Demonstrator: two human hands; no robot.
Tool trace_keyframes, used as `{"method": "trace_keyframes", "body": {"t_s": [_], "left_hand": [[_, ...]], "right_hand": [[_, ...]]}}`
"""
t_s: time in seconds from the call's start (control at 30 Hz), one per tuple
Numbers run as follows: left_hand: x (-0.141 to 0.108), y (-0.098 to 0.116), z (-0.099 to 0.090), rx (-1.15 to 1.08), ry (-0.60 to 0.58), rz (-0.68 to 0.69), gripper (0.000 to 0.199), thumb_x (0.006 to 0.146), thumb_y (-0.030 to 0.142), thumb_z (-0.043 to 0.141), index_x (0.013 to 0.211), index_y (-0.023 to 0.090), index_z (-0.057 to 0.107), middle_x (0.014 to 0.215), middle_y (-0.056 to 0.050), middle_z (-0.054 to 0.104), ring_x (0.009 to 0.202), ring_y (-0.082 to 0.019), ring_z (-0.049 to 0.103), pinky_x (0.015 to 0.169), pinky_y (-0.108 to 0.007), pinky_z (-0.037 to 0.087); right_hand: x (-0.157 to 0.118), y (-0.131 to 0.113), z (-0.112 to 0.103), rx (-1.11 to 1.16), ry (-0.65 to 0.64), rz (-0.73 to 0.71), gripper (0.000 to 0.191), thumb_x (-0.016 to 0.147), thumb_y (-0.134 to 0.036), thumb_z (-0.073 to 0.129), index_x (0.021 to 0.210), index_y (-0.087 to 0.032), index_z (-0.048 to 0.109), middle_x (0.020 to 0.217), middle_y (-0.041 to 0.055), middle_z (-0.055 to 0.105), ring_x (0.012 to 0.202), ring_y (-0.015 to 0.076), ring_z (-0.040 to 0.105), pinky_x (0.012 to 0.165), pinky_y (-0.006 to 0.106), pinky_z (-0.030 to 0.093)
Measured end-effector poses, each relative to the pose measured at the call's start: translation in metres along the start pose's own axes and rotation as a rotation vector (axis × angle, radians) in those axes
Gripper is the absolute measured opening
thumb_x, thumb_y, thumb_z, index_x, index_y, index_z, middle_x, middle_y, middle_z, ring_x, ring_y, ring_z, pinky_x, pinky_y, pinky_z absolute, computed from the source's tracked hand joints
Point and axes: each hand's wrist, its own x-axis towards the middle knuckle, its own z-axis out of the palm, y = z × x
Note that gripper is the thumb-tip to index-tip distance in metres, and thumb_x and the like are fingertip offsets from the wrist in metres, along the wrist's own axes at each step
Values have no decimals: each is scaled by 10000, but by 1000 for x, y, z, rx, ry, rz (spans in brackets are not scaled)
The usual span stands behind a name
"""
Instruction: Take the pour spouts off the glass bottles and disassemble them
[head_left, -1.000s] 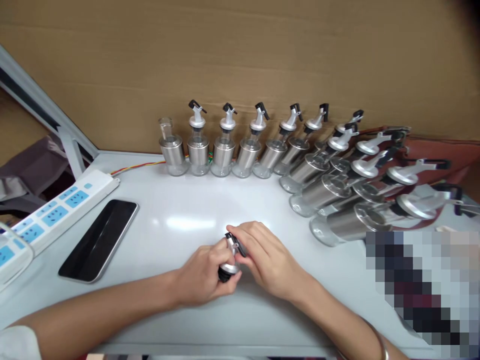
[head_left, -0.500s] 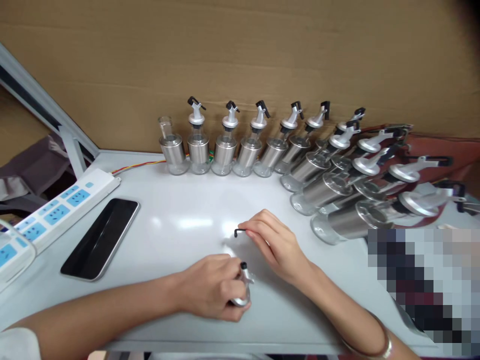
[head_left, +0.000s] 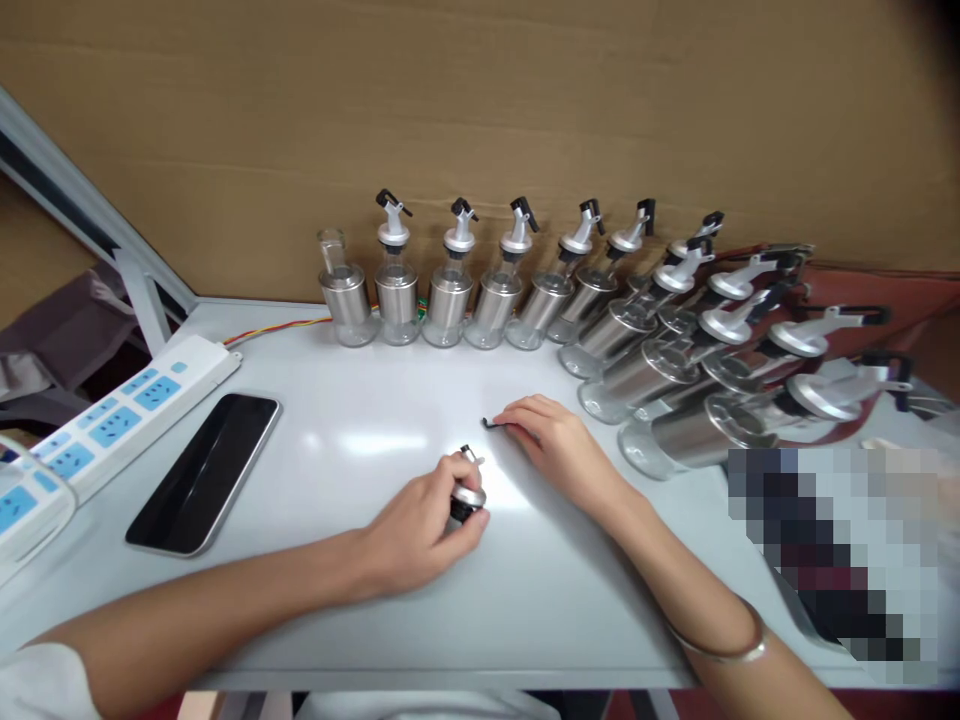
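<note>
Glossy pale tabletop (head_left: 360,635) lies beneath both hands: left hand (head_left: 411,522) fingers curl around a silvery, round-collared pourer (head_left: 469,496); right hand (head_left: 562,455) fingertips pinch a thin, hooked black lever (head_left: 491,425); steel-sleeved glass bottles (head_left: 493,300) stand beyond them.

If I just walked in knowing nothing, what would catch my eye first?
Probably the shiny bottles lining the back and right of the table, most topped with spouts. Next, near the middle, the left hand grips a loose spout, and the right hand holds a small black piece. Left of them, a phone lies beside a white power strip.
</note>
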Motion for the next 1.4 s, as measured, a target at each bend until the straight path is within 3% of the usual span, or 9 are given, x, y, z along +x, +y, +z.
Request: {"method": "trace_keyframes", "body": {"t_s": [0.1,0.2,0.37,0.53,0.9,1.17,1.4], "left_hand": [[1,-1,-1,-73,-21,-192,140,896,230,433,959,244,309,852,8,465,674,-135,451,635,-273,396],[-1,-1,-3,-91,-48,-259,140,894,235,438,964,243,317,877,8,463,690,-137,450,659,-283,393],[-9,2,-8,-60,-32,-230,154,892,237,438,971,242,306,929,-12,465,763,-157,474,731,-329,414],[-12,1,-9,-54,-21,-172,131,906,222,397,990,242,298,946,-18,455,815,-167,473,787,-368,420],[-12,-5,-13,-244,1,-277,113,922,267,422,934,239,314,906,-3,421,733,-140,401,680,-287,372],[-15,-6,-13,-284,18,-230,126,954,300,414,965,241,303,886,3,404,739,-144,394,691,-287,350],[-16,-5,-16,-269,-12,-253,92,935,260,410,954,237,323,863,10,414,704,-137,388,657,-279,341]], "right_hand": [[0,0,0,-15,-26,0,151,911,-107,528,958,-165,660,874,86,693,834,231,641,748,391,530],[0,-2,-3,-16,-44,-20,104,898,-140,580,945,-165,670,893,91,674,853,231,622,752,381,530],[1,-9,-6,-8,-121,-72,135,909,-170,581,858,-159,706,866,92,649,843,224,600,765,378,529],[0,-14,-6,12,-149,-55,121,901,-155,594,981,-127,681,896,96,671,854,225,621,789,385,535],[-4,-14,-7,-44,-169,6,196,904,-173,567,1068,-153,672,989,121,609,940,256,579,819,427,529],[-5,-13,-9,-96,-129,49,228,905,-190,556,1101,-127,651,1096,156,602,1034,301,555,868,498,513],[-5,-6,-8,-64,-127,74,250,919,-199,507,1131,-169,637,1068,136,604,982,276,581,850,467,523]]}}
